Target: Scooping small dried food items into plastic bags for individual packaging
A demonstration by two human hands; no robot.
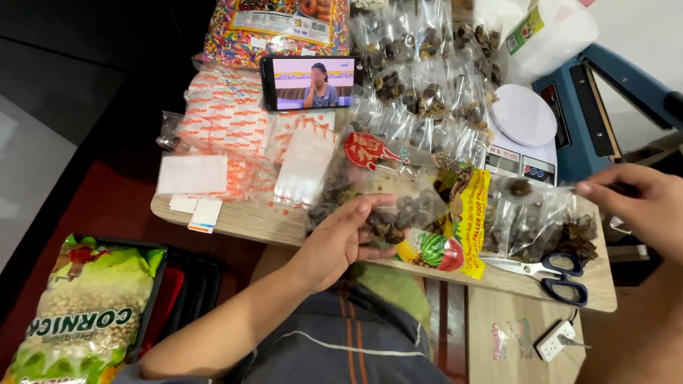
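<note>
At the far left, below the worktop (235, 222), a green and yellow bag of corn snacks (85, 306) lies in a dark tray. On the worktop's left part lie flat clear pouches with orange print (228, 121) and white labels (192, 174). Behind them a phone (311, 82) stands on its side with a lit screen, and a bag of coloured sprinkles (274, 28) lies beyond it.

Near the middle, the left hand (341, 238) has its grip clamped on the lower edge of a large clear bag of dark dried pieces (388, 203), thumb on top and fingers under; the bag rests on the worktop's front part, tilted toward the person. Behind it lie many small filled packets (427, 78).

Further right stand a white kitchen scale (523, 135) and a blue heat sealer (590, 107). Blue-handled scissors (548, 274) lie by the front edge. The right hand (640, 203) has its fingers pinched together on a small scoop (530, 188) holding a dark piece, above small packets beside the big bag
</note>
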